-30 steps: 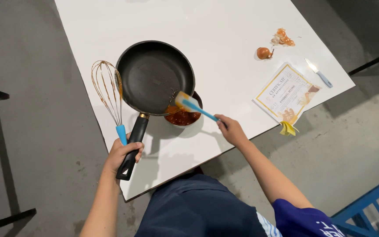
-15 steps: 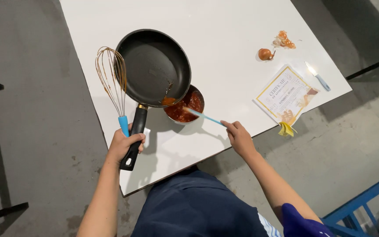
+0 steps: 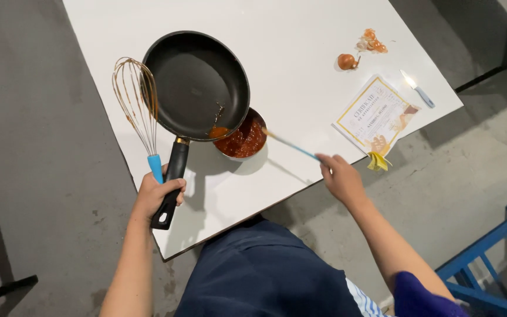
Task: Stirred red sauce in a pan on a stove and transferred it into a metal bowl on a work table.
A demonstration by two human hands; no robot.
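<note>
My left hand [image 3: 158, 196] is closed around the black handle of the round black non-stick frying pan [image 3: 196, 85], and it looks as if the blue handle of the wire balloon whisk [image 3: 139, 105] is pinched in the same grip, the whisk's sauce-stained loops lying just beside the pan's left rim. I hold the pan tipped, its lower edge over the small round metal bowl [image 3: 243, 141] of chunky red-orange sauce on the white table [image 3: 300, 53], and a last blob of that sauce sits at the pan's lip, touching or nearly touching what is in the bowl. My right hand [image 3: 340, 176] grips the thin blue handle of a slim spatula [image 3: 289, 142] whose pale tip lies at the bowl's right rim, out of the pan. I judge this as the tail end of emptying the pan into the bowl: nearly all the sauce is down, only a streak and that blob remain on the dark surface. The next move would call for bringing the spatula tip back against the tilted lip while keeping the pan steady over the bowl, since the bowl is small and half hidden under the rim. I cannot tell how full the bowl is, nor see the fingers of my right hand clearly. Far off lie an onion [image 3: 345, 61] with peelings, a printed card [image 3: 377, 114] and a small knife [image 3: 416, 89].
</note>
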